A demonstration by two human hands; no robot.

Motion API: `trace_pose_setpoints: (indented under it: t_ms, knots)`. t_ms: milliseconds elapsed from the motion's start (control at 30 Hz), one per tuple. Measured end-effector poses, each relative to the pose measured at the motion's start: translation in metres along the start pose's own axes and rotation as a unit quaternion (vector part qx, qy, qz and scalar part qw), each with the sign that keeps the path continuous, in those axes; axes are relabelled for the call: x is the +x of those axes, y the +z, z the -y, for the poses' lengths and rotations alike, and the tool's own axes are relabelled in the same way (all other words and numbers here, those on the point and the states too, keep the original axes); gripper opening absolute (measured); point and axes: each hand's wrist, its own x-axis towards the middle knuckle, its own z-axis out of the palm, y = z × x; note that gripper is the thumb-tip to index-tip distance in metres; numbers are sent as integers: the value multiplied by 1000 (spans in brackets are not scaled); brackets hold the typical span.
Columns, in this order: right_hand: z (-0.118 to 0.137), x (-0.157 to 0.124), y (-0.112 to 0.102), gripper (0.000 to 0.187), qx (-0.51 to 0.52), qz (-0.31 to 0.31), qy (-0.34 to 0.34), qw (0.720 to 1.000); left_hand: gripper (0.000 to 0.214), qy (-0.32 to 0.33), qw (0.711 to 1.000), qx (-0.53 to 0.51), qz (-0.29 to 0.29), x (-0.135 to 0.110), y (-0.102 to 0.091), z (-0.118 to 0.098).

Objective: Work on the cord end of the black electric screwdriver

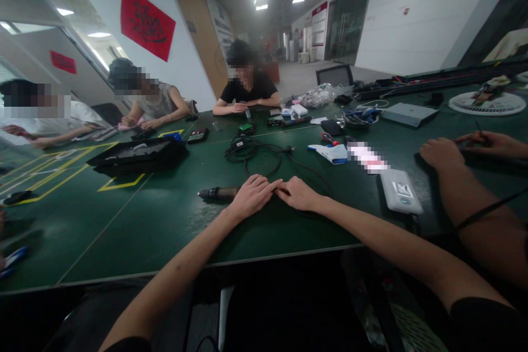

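My left hand (252, 196) rests on the green table (165, 231) with its fingers curled over the right end of a dark cylindrical tool (216, 193), whose tip points left. My right hand (300, 194) lies beside it, fingers drawn together, its fingertips touching those of the left hand. What the right fingers pinch is hidden. A black cable (264, 157) runs from a loose coil further back toward my right hand.
A white box-shaped device (399, 191) lies to the right. Beside it a co-worker's hands (443, 154) rest on the table. A black case (138, 157) sits at the left and a blue-and-white tool (333, 154) behind. Three people sit across the table. The table's near edge (264, 258) runs below my forearms.
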Motion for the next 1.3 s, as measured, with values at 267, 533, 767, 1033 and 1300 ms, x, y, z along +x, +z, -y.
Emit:
trace_pose_setpoints:
  t_ms: [267,533,767,1033,1300]
  knots:
    - [0,1,1,25,-5,0,3,1000,60,1,1000,-11,0,1,-3,-1]
    - [1,0,0,25,-4,-2,-5,1000,58,0,1000,-16,13,1,-3,-1]
    - [0,0,1,25,-21,-8,-1,1000,56,-13,1000,-1,7,2,-1,-1]
    - [-1,-1,1,27,-10,-7,-5,1000,57,-3,1000,0,7,-1,-1,1]
    - [-2,1,3,26,-26,-1,2,1000,56,19,1000,-2,6,0,0,1]
